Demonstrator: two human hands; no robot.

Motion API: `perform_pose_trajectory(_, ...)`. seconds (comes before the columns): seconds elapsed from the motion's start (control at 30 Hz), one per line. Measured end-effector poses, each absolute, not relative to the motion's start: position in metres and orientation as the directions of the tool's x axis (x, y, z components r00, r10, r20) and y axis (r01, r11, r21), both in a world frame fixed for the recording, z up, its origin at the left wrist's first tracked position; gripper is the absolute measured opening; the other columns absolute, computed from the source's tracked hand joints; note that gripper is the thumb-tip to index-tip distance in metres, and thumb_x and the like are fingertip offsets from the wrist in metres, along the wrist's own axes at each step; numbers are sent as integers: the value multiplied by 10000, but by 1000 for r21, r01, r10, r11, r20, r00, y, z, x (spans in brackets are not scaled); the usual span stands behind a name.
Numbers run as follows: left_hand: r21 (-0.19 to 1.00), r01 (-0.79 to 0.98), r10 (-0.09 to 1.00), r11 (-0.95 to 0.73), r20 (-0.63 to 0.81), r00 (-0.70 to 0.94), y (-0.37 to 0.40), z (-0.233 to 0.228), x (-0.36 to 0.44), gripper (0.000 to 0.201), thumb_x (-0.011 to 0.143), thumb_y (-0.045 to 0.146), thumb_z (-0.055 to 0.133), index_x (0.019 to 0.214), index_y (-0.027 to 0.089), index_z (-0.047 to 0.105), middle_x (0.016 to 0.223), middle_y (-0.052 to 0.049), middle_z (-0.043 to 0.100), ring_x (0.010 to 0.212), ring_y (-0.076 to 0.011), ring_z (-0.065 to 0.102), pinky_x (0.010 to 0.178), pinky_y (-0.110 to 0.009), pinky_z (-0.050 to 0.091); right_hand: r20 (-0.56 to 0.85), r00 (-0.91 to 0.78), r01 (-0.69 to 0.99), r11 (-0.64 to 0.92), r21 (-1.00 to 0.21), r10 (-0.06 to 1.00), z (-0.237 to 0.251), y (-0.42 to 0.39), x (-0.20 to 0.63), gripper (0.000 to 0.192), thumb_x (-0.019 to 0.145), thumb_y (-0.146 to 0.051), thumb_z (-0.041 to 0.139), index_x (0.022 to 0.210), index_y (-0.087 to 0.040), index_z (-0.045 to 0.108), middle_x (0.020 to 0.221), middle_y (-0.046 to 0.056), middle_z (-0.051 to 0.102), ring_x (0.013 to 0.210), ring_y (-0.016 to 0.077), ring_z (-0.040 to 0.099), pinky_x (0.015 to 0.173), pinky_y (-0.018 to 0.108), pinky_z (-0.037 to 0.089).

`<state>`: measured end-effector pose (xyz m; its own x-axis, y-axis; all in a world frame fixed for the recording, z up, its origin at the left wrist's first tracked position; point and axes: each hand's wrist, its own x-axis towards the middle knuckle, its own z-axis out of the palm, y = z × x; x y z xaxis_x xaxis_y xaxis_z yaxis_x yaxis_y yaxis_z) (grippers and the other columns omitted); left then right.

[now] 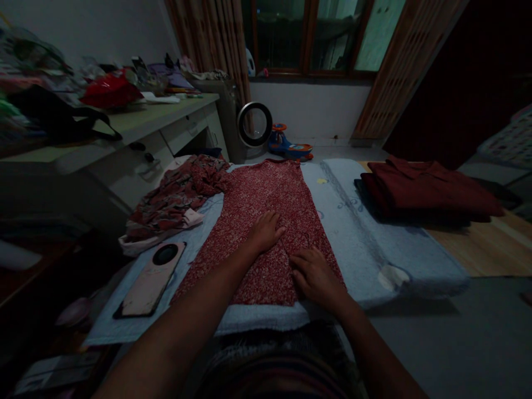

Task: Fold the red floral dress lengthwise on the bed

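Observation:
A red garment with a small pale floral pattern lies spread flat on a light blue cloth cover, its neckline at the far end. My left hand rests on the garment's middle, fingers stretched out and the thumb apart. Lower and to the right, my right hand lies palm down near the garment's right edge, fingers slightly bent. A crease runs between the two hands. Nothing shows as gripped in either one.
Left of the garment lie a crumpled patterned cloth and a pink phone. A stack of folded dark red clothes sits at right. Beyond the blue cover stand a round fan, a toy car and a cluttered desk.

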<state>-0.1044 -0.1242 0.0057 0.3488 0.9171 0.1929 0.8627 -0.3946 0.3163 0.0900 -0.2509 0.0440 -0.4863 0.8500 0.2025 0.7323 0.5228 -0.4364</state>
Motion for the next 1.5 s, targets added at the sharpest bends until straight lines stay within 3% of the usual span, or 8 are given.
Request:
perform_pose_trajectory(0.13, 341, 864, 926, -371, 205, 317, -141, 25, -99, 401, 956, 336, 533, 1309, 148, 518, 1461, -166, 478, 1384, -308, 408, 1167, -499, 289, 289, -410, 686, 501, -528, 865, 37, -247, 101, 340, 898, -97, 455, 1188, -180, 613, 1177, 90, 650, 1092, 226, 555, 1020, 412, 410)
perform_pose_trajectory(0.37, 463, 670, 811, -580, 253, 527, -196, 31, -87, 99, 931, 269, 559, 983, 198, 602, 1207, -82, 589, 1136, -225, 554, 1016, -373, 452, 344, -325, 771, 457, -443, 881, 18, -243, 102, 240, 890, -138, 509, 1096, -172, 628, 1138, 113, 621, 1083, 262, 513, 980, 429, 414)
perform_pose_trajectory(0.73, 520, 657, 832, -545, 242, 499, -199, 15, -90, 146, 867, 204, 600, 1011, 224, 587, 1232, -62, 565, 1162, -233, 526, 1031, -400, 439, 356, -318, 751, 463, -471, 879, 17, -246, 102, 213, 865, -172, 564, 1069, -207, 618, 1175, 104, 585, 1132, 269, 486, 1020, 462, 393)
perform_pose_trajectory(0.97, 473, 623, 778, -623, 298, 553, -202, 19, -87, 126, 859, 135, 584, 926, 228, 637, 1154, -46, 607, 1140, -237, 515, 1057, -426, 388, 385, -341, 749, 495, -440, 858, 16, -248, 104, 192, 841, -159, 569, 977, -222, 689, 1192, 92, 589, 1178, 276, 457, 1058, 486, 352)
perform_pose_trajectory(1.13, 505, 576, 743, -644, 232, 627, -201, 16, -83, 234, 828, 43, 509, 892, 213, 655, 991, -50, 635, 1003, -213, 557, 918, -356, 465, 356, -345, 758, 481, -440, 868, 18, -248, 104, 198, 849, -166, 535, 951, -221, 695, 1164, 92, 612, 1195, 277, 454, 1068, 499, 347)
perform_pose_trajectory(1.27, 543, 543, 736, -641, 236, 634, -200, 14, -84, 267, 812, 42, 494, 912, 214, 673, 956, -51, 646, 983, -216, 571, 905, -360, 473, 359, -329, 752, 472, -459, 873, 19, -249, 105, 125, 835, -173, 541, 871, -220, 651, 1145, 88, 617, 1183, 274, 465, 1070, 494, 350)
perform_pose_trajectory(1.37, 573, 517, 735, -637, 249, 630, -201, 18, -85, 260, 817, 66, 489, 903, 213, 685, 948, -55, 656, 983, -218, 583, 906, -356, 478, 369, -273, 767, 432, -475, 889, 15, -247, 104, 86, 873, -221, 541, 931, -211, 603, 1178, 104, 595, 1171, 270, 475, 1055, 482, 367)
perform_pose_trajectory(1.5, 584, 497, 729, -641, 261, 633, -201, 21, -85, 235, 793, 86, 508, 890, 200, 690, 937, -57, 662, 970, -217, 592, 904, -351, 485, 365, -181, 844, 335, -418, 913, 6, -245, 99, 254, 907, -339, 560, 1097, -170, 558, 1277, 164, 545, 1237, 302, 450, 1069, 511, 349)
